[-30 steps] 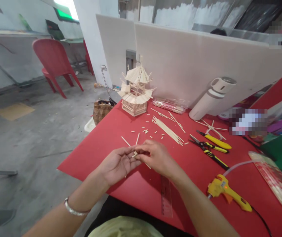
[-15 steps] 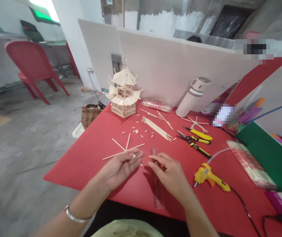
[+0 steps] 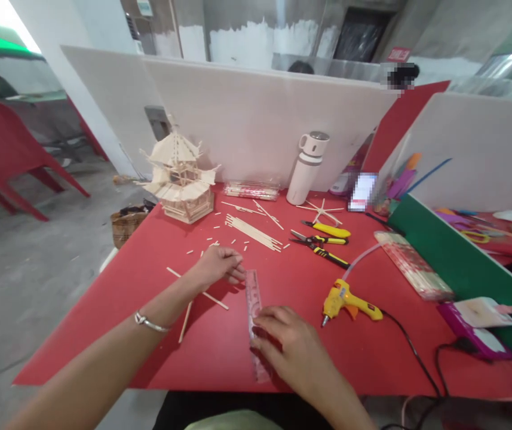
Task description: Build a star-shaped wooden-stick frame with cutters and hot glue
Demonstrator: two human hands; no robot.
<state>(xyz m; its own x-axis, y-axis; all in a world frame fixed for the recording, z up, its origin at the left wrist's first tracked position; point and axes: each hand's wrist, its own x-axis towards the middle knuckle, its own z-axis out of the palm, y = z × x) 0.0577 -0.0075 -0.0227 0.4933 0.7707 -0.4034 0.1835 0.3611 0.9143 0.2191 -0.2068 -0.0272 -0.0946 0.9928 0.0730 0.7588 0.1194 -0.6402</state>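
My left hand rests on the red table with its fingers curled together beside the top end of a clear pinkish ruler. What those fingers pinch is too small to make out. My right hand presses down on the ruler's near end, fingers bent over it. Two long thin sticks lie on the table under my left forearm. A bundle of sticks and short cut bits lie just beyond my left hand.
A stick pagoda model stands at the back left. A white bottle, yellow-handled cutters, pliers, a yellow glue gun with its cord and stick packets lie to the right. White partitions stand behind.
The view has swung right. My hands have parted: the left let the long stick down and moved to the ruler's top, the right slid down to the ruler's near end.
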